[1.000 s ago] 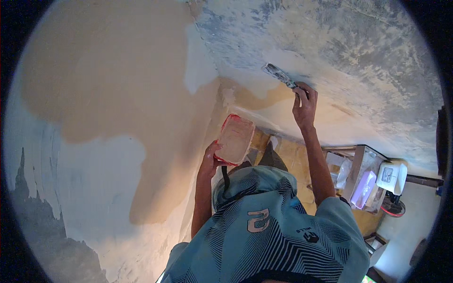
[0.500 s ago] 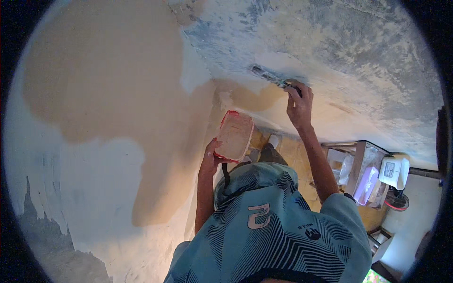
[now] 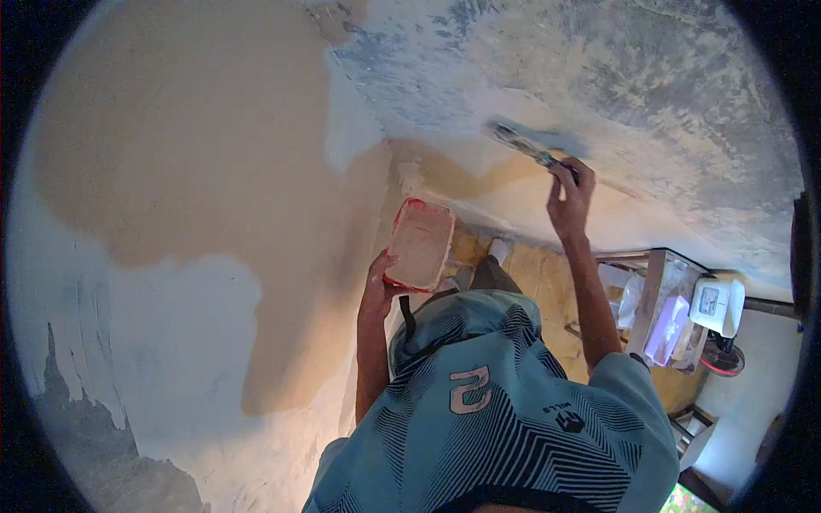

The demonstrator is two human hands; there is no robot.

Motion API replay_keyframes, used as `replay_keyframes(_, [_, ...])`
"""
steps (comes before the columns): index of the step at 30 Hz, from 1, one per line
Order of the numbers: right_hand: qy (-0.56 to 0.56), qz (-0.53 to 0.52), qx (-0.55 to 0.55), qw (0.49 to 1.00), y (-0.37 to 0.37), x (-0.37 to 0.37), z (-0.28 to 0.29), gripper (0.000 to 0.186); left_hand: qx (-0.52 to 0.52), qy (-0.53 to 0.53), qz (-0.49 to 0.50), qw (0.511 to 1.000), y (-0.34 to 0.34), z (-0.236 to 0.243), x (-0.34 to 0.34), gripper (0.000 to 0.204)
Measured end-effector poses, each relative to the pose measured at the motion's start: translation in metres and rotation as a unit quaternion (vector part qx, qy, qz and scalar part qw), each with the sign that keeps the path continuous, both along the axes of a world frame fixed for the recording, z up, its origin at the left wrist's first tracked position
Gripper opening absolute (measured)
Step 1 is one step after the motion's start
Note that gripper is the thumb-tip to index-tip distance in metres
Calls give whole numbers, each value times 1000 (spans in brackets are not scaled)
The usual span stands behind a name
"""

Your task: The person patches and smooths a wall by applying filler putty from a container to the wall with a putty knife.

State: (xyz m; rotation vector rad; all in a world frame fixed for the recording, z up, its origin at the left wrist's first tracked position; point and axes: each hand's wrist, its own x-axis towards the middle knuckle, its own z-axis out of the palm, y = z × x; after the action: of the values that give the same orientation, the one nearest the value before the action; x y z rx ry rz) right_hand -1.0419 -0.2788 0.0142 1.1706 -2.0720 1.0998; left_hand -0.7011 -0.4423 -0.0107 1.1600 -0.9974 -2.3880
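Observation:
My left hand (image 3: 378, 282) grips the lower left edge of a red rectangular tub (image 3: 421, 245), whose inside is coated with pale filler paste. The tub is held in front of my waist, close to the corner of the room. In my right hand (image 3: 571, 198), fingers are wrapped round the handle of a wide putty knife (image 3: 523, 143). Its long narrow-looking blade is against or very close to the patchy grey wall (image 3: 667, 77); exact contact cannot be made out. Fresh pale filler lies on the wall around the blade.
To the left stands a wall (image 3: 197, 128) with tan damp-looking patches and white areas. At the right, a wooden table (image 3: 654, 286) holds a purple box (image 3: 667, 329) and a white container (image 3: 717, 305). My foot (image 3: 499, 250) rests on the yellowish tiled floor (image 3: 556, 325).
My right hand has slid the putty knife to the right and slightly down along the wall. The tub in my left hand has shifted a little to the left.

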Motion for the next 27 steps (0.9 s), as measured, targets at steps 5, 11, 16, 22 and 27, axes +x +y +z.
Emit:
replay_keyframes(5, [-8,-17,64,998,-33,14,3,23,3,-2,1,1000,2,4,-3,57])
replay_keyframes(11, [2,-72,-2,997,25,-14,-23,27,5,-9,6,1000,6,2,3,61])
replay_keyframes(16, [-7,-53,-10,999,13,2,-6,31,4,7,1,1000,5,9,-2,65])
replay_keyframes(22, [-19,-36,32,999,-36,18,3,32,-8,2,-18,1000,3,11,-5,66])
replay_keyframes(27, [-4,-73,6,997,8,4,-8,33,-6,-4,-16,1000,3,9,-4,70])
